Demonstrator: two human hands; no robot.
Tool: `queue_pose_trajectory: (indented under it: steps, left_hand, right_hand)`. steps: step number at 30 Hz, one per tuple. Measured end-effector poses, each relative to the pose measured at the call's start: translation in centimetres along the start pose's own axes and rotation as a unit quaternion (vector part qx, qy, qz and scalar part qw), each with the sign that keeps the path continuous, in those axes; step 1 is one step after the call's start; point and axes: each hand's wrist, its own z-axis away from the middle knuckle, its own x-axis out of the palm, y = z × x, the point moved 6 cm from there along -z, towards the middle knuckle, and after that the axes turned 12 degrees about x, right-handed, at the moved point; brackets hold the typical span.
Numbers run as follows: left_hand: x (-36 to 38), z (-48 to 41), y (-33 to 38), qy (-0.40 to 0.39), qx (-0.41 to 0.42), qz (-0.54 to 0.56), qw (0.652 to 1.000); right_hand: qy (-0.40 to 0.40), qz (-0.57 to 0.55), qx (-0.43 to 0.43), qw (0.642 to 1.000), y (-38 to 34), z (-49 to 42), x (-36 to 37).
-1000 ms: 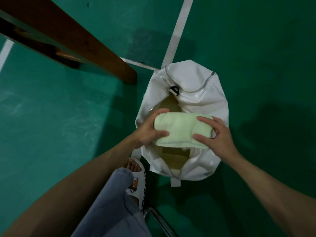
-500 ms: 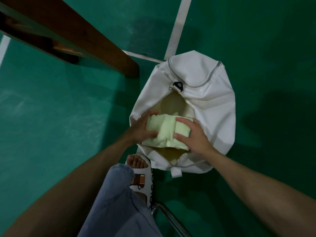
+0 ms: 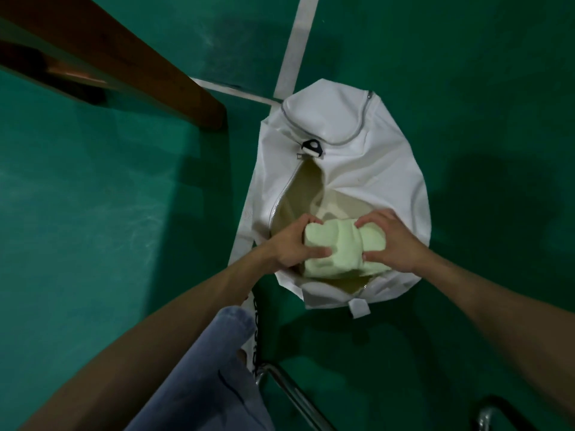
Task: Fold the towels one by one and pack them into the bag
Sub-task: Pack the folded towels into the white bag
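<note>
A white bag lies on the green floor with its main zip open, showing a beige lining. A folded pale green towel sits in the mouth of the opening, squeezed into a bunched roll. My left hand grips the towel's left end, thumb on the near side. My right hand grips its right end, fingers curled over the top. The towel's lower part is hidden inside the bag.
A brown wooden beam runs diagonally at the upper left, ending close to the bag. White floor lines meet behind the bag. My denim-clad knee and a metal chair leg are at the bottom.
The towel has gone from held flat above the opening to pressed down into the bag's mouth. Both hands came closer together, bunching it.
</note>
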Motion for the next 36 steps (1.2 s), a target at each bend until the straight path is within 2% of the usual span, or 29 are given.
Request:
queue_pose_trajectory:
  steps: [3, 6, 8, 11, 17, 21, 25, 28, 30, 34, 36]
  left_hand:
    - [-0.3, -0.1, -0.8, -0.036, -0.038, -0.033, 0.998]
    - [-0.8, -0.2, -1.2, -0.033, -0.033, -0.041, 0.998]
    - [-0.6, -0.4, -1.3, -0.042, -0.022, -0.068, 0.997]
    - [-0.2, -0.9, -1.7, -0.086, -0.013, -0.155, 0.984]
    - [-3.2, -0.1, -2.8, -0.174, -0.058, -0.292, 0.938]
    - [-8.8, 1.2, -1.2, -0.131, -0.063, -0.391, 0.909]
    - [-11.0, 1.1, -0.4, -0.067, -0.055, -0.336, 0.938]
    - [-9.2, 1.0, -0.5, 0.027, -0.037, -0.228, 0.972]
    - [-7.9, 0.8, -1.0, 0.062, -0.042, -0.143, 0.987]
    - [-6.0, 0.8, -2.0, 0.035, -0.073, -0.043, 0.996]
    - [-5.1, 1.2, -2.5, -0.009, -0.087, -0.057, 0.995]
  right_hand:
    - [-0.04, 0.022, 0.003, 0.999, -0.3, -0.4, 0.2]
    - [-0.097, 0.034, 0.03, 0.994, -0.2, -0.7, -0.3]
    - [-0.107, 0.055, 0.032, 0.992, 0.2, -0.7, -0.7]
    - [-0.095, 0.069, 0.028, 0.993, 0.8, -0.6, -0.5]
    - [-0.083, 0.051, 0.02, 0.995, -1.7, -0.4, 2.3]
    - [-0.018, -0.017, -0.008, 1.0, -6.1, -1.2, 4.6]
    - [0.018, 0.018, -0.003, 1.0, -7.9, -2.3, 5.1]
    - [-0.011, 0.017, 0.002, 1.0, -6.9, -2.1, 4.8]
    - [-0.029, 0.018, 0.005, 0.999, -6.3, -1.9, 4.6]
    - [-0.053, 0.011, 0.028, 0.998, -5.4, -1.7, 4.1]
    - [-0.067, 0.021, 0.042, 0.997, -4.9, -1.6, 4.3]
